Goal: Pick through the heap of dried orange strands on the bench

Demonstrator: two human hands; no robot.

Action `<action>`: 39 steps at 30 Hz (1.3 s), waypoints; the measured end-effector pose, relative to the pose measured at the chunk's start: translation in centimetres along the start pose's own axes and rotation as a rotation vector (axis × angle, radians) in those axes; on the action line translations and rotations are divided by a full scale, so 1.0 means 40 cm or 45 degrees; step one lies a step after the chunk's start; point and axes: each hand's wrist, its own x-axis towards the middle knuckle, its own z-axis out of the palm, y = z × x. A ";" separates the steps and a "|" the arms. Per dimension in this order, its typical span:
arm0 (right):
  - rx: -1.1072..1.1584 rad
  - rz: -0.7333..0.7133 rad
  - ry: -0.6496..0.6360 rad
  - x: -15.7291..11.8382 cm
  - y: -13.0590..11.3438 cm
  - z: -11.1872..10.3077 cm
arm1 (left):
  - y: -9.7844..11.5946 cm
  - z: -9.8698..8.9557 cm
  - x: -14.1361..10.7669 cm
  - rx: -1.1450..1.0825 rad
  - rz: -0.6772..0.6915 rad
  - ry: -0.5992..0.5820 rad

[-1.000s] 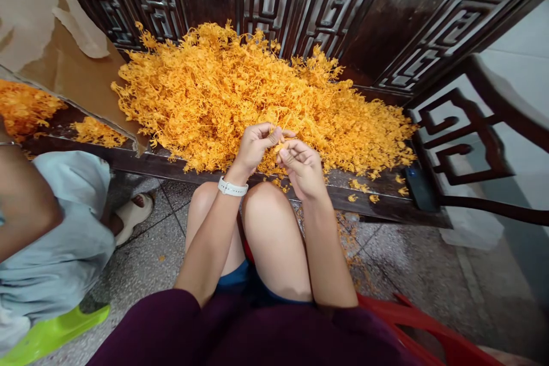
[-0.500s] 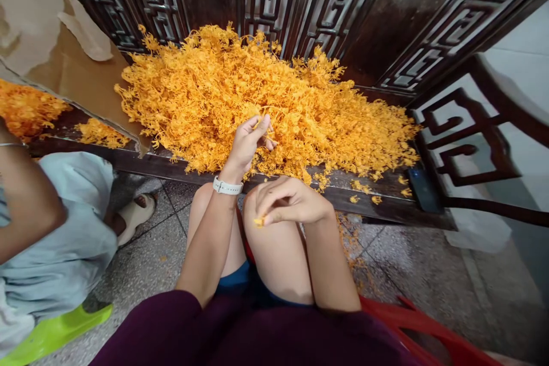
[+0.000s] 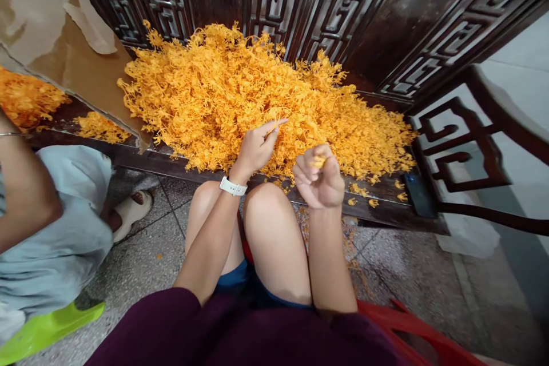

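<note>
A large heap of small orange plastic pieces (image 3: 240, 91) lies on a dark wooden bench (image 3: 386, 206). My left hand (image 3: 257, 148), with a pale watch band (image 3: 233, 186) at the wrist, is at the heap's front edge. Its thumb and forefinger pinch a thin orange piece, partly hidden by the fingers. To the right, my right hand (image 3: 319, 176) is raised palm up over the bench's front edge, its fingers curled round a small orange piece (image 3: 318, 161).
At the left, cardboard (image 3: 86, 68) stands between the heap and a darker orange pile (image 3: 30, 100). A seated person's arm and pale trousers (image 3: 72, 200) are nearby. A dark phone (image 3: 419, 195) lies at the bench's right end, beside a carved armrest (image 3: 465, 143).
My right hand has moved up and right from above my knee to the bench edge, turning palm up. My left hand has shifted slightly right and down, its forefinger now straighter.
</note>
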 end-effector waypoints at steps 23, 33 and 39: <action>-0.723 -0.266 0.498 0.056 0.012 -0.028 | 0.035 0.029 -0.033 1.432 0.425 -0.309; -1.021 -0.275 0.271 0.051 0.011 -0.059 | 0.031 0.063 -0.042 1.252 0.377 -0.429; -0.703 -0.152 0.261 0.046 0.013 -0.044 | 0.041 0.033 -0.032 0.649 0.327 -0.439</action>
